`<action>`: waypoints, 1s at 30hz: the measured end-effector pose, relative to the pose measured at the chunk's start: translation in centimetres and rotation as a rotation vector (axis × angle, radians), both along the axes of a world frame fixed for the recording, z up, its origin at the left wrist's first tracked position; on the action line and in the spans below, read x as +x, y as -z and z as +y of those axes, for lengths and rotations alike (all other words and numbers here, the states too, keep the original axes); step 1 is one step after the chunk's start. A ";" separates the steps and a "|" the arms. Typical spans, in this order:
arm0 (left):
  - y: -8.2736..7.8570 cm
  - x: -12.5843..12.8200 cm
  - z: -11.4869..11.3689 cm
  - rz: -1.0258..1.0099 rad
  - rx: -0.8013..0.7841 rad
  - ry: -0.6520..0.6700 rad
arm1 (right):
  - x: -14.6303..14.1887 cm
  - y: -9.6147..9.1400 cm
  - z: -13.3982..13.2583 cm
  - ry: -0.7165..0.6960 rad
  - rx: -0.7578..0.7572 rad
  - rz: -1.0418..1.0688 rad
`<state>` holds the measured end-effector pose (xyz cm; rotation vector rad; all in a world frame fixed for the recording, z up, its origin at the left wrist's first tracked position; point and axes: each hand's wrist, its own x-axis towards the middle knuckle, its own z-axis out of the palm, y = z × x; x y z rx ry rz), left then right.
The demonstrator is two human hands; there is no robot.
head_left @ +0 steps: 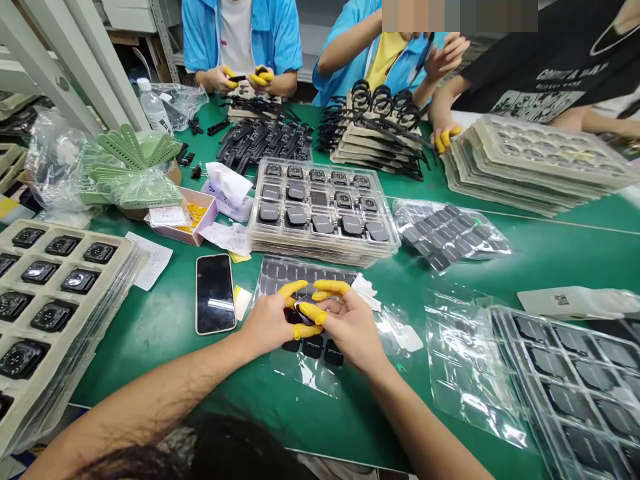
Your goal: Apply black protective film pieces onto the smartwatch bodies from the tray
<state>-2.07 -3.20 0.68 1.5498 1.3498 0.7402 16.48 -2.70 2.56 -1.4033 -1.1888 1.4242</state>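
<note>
1. Left hand [267, 323] and right hand [353, 327] are pinching a dark smartwatch body [305, 310] between them, yellow finger cots [330, 288] covering the fingertips.
2. Hands are working just above a clear plastic sheet of black pads [305, 270], lying on the green work mat [150, 360].
3. Black smartphone [215, 293] is lying just left of the sheet.
4. Stacked smartwatch trays [320, 213] are sitting ahead, with another stack [55, 293] at left.
5. Co-worker's hands [245, 79] are holding a small black item across the table.

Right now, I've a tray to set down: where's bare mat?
Green mat shows between the phone and the watch tray, and right of the pouch of dark pads. Crowded: the pad sheet under the left hand and right hand.
</note>
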 end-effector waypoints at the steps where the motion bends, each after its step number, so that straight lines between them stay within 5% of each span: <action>1: 0.1 0.0 0.0 0.016 -0.009 0.001 | -0.3 0.8 -0.6 0.005 -0.041 0.001; 8: 0.3 -0.3 -0.2 0.014 0.003 -0.036 | -1.3 2.6 -1.2 0.087 0.114 -0.104; 20: 0.4 -0.8 -0.2 -0.076 0.000 -0.045 | -1.1 0.3 -1.1 -0.056 0.023 0.053; 25: 0.4 -0.7 0.1 -0.136 -0.074 -0.142 | 6.2 -2.8 1.9 -0.003 0.070 0.004; 30: 0.3 -0.7 0.2 -0.120 -0.105 -0.142 | 14.0 -2.0 4.7 -0.089 -0.127 -0.516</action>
